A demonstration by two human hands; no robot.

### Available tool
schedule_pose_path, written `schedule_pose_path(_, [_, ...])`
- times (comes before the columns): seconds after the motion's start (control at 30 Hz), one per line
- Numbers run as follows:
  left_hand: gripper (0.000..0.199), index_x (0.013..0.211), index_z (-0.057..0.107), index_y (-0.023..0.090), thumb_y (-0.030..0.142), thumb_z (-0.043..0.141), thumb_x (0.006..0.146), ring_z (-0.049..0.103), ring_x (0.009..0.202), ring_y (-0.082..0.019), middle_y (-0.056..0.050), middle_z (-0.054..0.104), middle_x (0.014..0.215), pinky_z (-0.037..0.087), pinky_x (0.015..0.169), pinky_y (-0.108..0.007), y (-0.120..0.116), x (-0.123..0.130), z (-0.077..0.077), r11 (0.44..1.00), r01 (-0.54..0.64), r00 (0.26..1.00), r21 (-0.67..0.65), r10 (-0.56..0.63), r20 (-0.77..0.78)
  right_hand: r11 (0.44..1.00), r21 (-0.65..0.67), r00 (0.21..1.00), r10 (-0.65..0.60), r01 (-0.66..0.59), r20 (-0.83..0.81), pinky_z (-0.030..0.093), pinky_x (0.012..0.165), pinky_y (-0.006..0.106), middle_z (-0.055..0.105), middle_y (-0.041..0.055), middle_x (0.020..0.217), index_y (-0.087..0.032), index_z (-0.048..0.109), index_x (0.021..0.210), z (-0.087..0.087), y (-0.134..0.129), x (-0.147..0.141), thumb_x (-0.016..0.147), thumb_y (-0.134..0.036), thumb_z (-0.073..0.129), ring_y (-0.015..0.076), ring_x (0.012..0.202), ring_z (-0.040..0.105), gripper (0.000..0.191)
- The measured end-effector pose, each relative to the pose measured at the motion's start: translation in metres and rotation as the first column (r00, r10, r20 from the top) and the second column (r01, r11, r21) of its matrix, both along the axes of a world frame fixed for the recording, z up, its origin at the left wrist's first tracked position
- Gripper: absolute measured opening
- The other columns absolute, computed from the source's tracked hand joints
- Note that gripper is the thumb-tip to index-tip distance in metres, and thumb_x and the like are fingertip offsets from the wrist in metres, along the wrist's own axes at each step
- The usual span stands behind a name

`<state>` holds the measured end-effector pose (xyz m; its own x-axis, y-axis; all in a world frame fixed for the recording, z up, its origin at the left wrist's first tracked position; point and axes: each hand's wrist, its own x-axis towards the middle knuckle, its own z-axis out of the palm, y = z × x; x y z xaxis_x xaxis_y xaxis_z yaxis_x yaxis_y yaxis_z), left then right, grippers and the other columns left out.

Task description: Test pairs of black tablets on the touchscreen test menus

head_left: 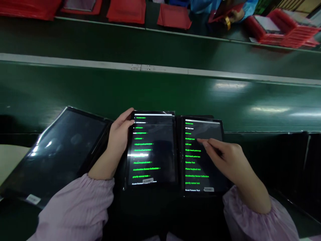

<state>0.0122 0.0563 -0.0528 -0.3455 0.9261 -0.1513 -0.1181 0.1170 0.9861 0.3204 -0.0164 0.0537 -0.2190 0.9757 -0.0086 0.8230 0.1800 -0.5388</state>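
My left hand is closed on the upper left edge of a tablet, thumb over the front frame. Its lit screen lists test names, mostly in green, and looks slightly blurred. To the right lies a second tablet with a similar list. Over this screen my right hand points with the index finger at the "Backlight test" line, the other fingers curled and holding nothing. Whether the fingertip touches the glass I cannot tell. Both tablets carry a small white label at the bottom of the screen.
A larger dark-screened tablet lies tilted at the left, near my left forearm. Beyond the green bench runs a pale metal strip. Red sleeves and a red stack lie at the back, by a co-worker's hand.
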Motion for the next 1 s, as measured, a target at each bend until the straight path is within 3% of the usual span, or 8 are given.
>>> schedule_pose_path(0.17, [0.056,0.117,0.081,0.024,0.020,0.073,0.062,0.055,0.149,-0.036,-0.007,0.078,0.132,0.033,0.132,-0.056,-0.002,-0.013,-0.008,0.989,0.134,0.987,0.055,-0.138,0.082,0.997,0.065,1.000,-0.030,0.030,0.006,0.033,0.041,0.023,0.058,-0.0020,0.050,-0.021,0.080,0.082,0.000,0.000,0.003,0.111,-0.057,0.045,0.0102,0.038,0.042,0.058])
schedule_pose_path(0.37, [0.082,0.150,0.063,0.026,0.025,0.077,0.069,0.037,0.162,-0.035,-0.008,0.051,0.169,0.025,0.135,-0.054,-0.010,-0.027,-0.022,0.942,0.326,0.939,0.074,-0.314,-0.140,0.994,0.086,0.996,-0.065,0.070,-0.063,0.027,0.038,0.024,0.044,-0.0055,0.043,-0.022,0.079,0.078,0.008,0.002,0.004,0.109,-0.058,0.050,0.0101,0.036,0.034,0.055])
schedule_pose_path(0.47, [0.089,0.157,0.054,0.025,0.029,0.080,0.073,0.030,0.165,-0.036,-0.011,0.039,0.176,0.021,0.136,-0.054,-0.009,-0.030,-0.026,0.917,0.392,0.908,0.073,-0.373,-0.189,0.980,0.151,0.991,-0.117,0.127,-0.069,0.025,0.038,0.024,0.044,-0.0063,0.045,-0.022,0.080,0.080,0.016,0.000,0.009,0.107,-0.051,0.055,0.0089,0.037,0.031,0.047])
schedule_pose_path(0.6, [0.087,0.149,0.061,0.027,0.041,0.090,0.067,0.033,0.164,-0.039,-0.012,0.051,0.169,0.023,0.135,-0.057,-0.005,-0.027,-0.029,0.945,0.306,0.952,0.116,-0.301,-0.062,0.914,0.249,0.947,-0.310,0.320,-0.080,0.028,0.040,0.024,0.052,-0.0039,0.049,-0.023,0.069,0.066,0.032,-0.007,0.018,0.103,-0.047,0.059,0.0099,0.039,0.041,0.045])
schedule_pose_path(0.67, [0.083,0.143,0.065,0.027,0.047,0.091,0.066,0.035,0.163,-0.038,-0.012,0.057,0.164,0.025,0.135,-0.056,-0.008,-0.024,-0.027,0.967,0.222,0.975,0.123,-0.222,-0.019,0.885,0.244,0.917,-0.390,0.398,-0.080,0.032,0.042,0.026,0.058,-0.0010,0.051,-0.024,0.060,0.060,0.038,-0.010,0.023,0.102,-0.055,0.059,0.0126,0.041,0.050,0.053])
schedule_pose_path(0.73, [0.078,0.142,0.066,0.027,0.052,0.087,0.072,0.038,0.161,-0.037,-0.013,0.059,0.162,0.027,0.135,-0.055,-0.018,-0.021,-0.023,0.979,0.169,0.986,0.117,-0.169,-0.014,0.868,0.224,0.895,-0.439,0.444,-0.074,0.037,0.043,0.027,0.060,0.0003,0.051,-0.025,0.067,0.068,0.040,-0.012,0.030,0.100,-0.068,0.058,0.0155,0.042,0.054,0.054])
schedule_pose_path(0.83, [0.064,0.140,0.068,0.026,0.056,0.080,0.084,0.045,0.158,-0.038,-0.014,0.062,0.158,0.028,0.134,-0.058,-0.051,-0.016,-0.014,0.988,0.125,0.992,0.093,-0.121,-0.039,0.850,0.138,0.861,-0.499,0.509,-0.099,0.045,0.043,0.029,0.068,0.0046,0.058,-0.024,0.074,0.080,0.025,-0.019,0.045,0.091,-0.085,0.056,0.0190,0.046,0.060,0.065])
schedule_pose_path(1.0, [0.056,0.140,0.070,0.030,0.058,0.075,0.092,0.045,0.158,-0.036,-0.009,0.061,0.160,0.030,0.134,-0.053,-0.116,-0.009,0.002,0.993,0.044,0.995,-0.106,-0.054,-0.088,0.777,0.003,0.762,-0.616,0.629,-0.201,0.064,0.066,0.036,0.084,0.0117,0.101,-0.024,0.075,0.099,-0.033,-0.049,0.064,0.082,-0.095,0.055,0.0284,0.084,0.080,0.075])
